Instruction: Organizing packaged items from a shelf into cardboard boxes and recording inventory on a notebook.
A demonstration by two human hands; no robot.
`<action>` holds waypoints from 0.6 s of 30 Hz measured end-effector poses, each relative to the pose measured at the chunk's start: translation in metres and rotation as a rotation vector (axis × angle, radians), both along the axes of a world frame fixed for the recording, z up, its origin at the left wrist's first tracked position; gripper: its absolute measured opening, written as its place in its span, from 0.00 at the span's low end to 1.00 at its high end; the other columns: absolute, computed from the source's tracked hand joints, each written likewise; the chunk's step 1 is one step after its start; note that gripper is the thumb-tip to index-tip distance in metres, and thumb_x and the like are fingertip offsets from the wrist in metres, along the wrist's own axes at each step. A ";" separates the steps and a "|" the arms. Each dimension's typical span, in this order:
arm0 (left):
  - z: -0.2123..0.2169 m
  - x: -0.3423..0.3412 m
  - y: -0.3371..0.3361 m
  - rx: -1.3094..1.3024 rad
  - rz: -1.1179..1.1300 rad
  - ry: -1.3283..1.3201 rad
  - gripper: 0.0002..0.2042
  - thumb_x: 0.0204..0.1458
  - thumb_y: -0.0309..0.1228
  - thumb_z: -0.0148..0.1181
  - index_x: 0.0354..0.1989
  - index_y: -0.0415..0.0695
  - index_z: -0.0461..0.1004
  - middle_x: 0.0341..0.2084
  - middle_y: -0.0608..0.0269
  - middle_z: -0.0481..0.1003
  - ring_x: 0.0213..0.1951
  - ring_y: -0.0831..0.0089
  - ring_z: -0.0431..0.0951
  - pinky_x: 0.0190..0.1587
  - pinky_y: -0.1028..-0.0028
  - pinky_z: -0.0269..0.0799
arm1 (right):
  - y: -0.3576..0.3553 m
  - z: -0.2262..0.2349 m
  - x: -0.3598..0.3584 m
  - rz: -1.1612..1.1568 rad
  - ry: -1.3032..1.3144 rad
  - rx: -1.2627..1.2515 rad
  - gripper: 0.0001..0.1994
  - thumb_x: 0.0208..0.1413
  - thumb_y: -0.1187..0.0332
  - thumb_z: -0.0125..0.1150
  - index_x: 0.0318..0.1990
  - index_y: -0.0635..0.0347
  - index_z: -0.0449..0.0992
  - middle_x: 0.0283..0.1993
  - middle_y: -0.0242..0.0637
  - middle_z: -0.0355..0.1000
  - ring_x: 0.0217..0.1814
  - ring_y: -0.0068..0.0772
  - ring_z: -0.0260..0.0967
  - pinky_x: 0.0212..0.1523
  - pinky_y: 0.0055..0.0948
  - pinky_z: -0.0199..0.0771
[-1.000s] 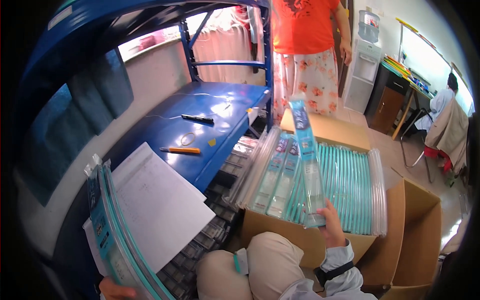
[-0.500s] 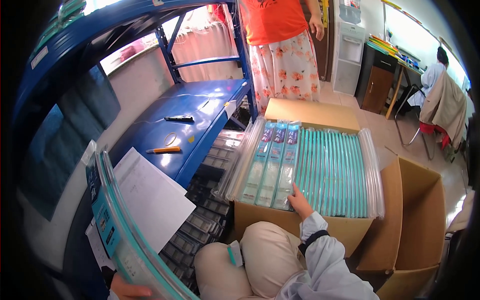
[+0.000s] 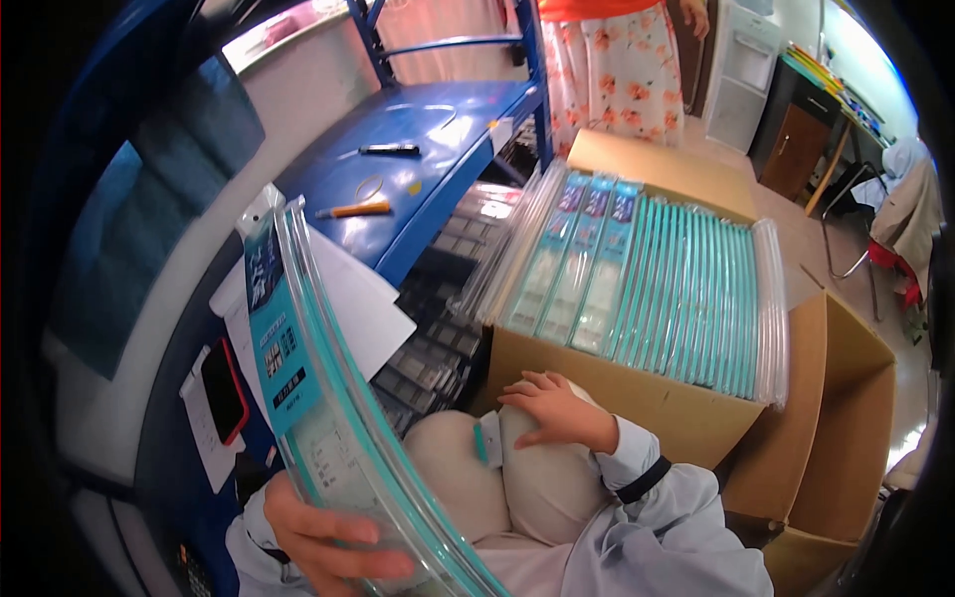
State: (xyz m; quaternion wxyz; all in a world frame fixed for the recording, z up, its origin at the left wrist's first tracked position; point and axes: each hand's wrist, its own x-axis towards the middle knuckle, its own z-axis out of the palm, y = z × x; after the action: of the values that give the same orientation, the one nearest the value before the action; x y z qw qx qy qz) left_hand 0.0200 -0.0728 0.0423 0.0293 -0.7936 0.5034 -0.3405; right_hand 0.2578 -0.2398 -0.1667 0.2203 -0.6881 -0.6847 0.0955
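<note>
Blue workbench [image 3: 328,159] at eleven o'clock, packed carton [image 3: 617,388] at three

Head view, read from its centre: a dark pen [image 3: 389,149] and an orange tool [image 3: 355,209] lie on the bench, and a person in a floral skirt [image 3: 617,90] stands at one. Inside the packed carton, three labelled packs [image 3: 575,269] show their faces at two, beside a row of edge-on packs [image 3: 686,289] at three.

Your left hand [image 3: 318,537], at seven, has its fingers wrapped around the lower part of a bundle of long clear packs [image 3: 338,428], which tilts from ten down to six; overlap hides their number. That grip sits low, so the upper ends could sway or fan apart; squeeze evenly across the edges.

Your right hand [image 3: 560,410], at five, holds nothing, its fingers loosely spread on your knee near a teal-and-white piece [image 3: 487,440]. Use it to steady the bundle at mid-length. Mind the white sheets [image 3: 368,308] at nine and the red-edged phone [image 3: 225,391] at eight; lift before turning, lest you sweep them.
</note>
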 end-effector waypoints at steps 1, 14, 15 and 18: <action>0.005 0.005 0.007 0.100 -0.080 -0.013 0.24 0.55 0.38 0.47 0.62 0.57 0.54 0.59 0.75 0.61 0.55 0.64 0.67 0.56 0.64 0.65 | 0.005 -0.003 -0.010 -0.037 -0.020 0.032 0.37 0.34 0.52 0.70 0.55 0.54 0.67 0.49 0.40 0.70 0.60 0.43 0.59 0.63 0.51 0.47; 0.012 0.000 0.002 0.271 -0.167 -0.080 0.25 0.55 0.39 0.49 0.62 0.56 0.53 0.60 0.73 0.59 0.56 0.61 0.67 0.57 0.61 0.64 | 0.031 -0.008 -0.059 0.125 0.136 -0.131 0.34 0.35 0.61 0.70 0.51 0.65 0.63 0.41 0.48 0.69 0.43 0.48 0.69 0.46 0.36 0.68; 0.014 -0.002 0.002 0.280 -0.164 -0.085 0.25 0.55 0.39 0.49 0.62 0.56 0.53 0.60 0.73 0.59 0.56 0.61 0.67 0.57 0.61 0.64 | 0.029 -0.003 -0.051 0.128 0.130 -0.124 0.34 0.35 0.61 0.70 0.51 0.65 0.63 0.41 0.48 0.69 0.43 0.48 0.69 0.46 0.36 0.68; 0.018 -0.004 -0.002 0.222 -0.135 -0.059 0.25 0.55 0.39 0.49 0.62 0.55 0.53 0.60 0.72 0.59 0.55 0.61 0.67 0.58 0.60 0.64 | 0.007 0.023 -0.007 -0.133 0.807 0.372 0.25 0.46 0.66 0.63 0.52 0.59 0.64 0.43 0.42 0.68 0.47 0.38 0.69 0.47 0.33 0.68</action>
State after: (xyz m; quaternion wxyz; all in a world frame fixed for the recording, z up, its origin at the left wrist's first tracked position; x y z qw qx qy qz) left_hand 0.0164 -0.0744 0.0601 0.1086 -0.7394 0.5893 -0.3070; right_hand 0.2508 -0.2331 -0.1440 0.5955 -0.5870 -0.5036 0.2171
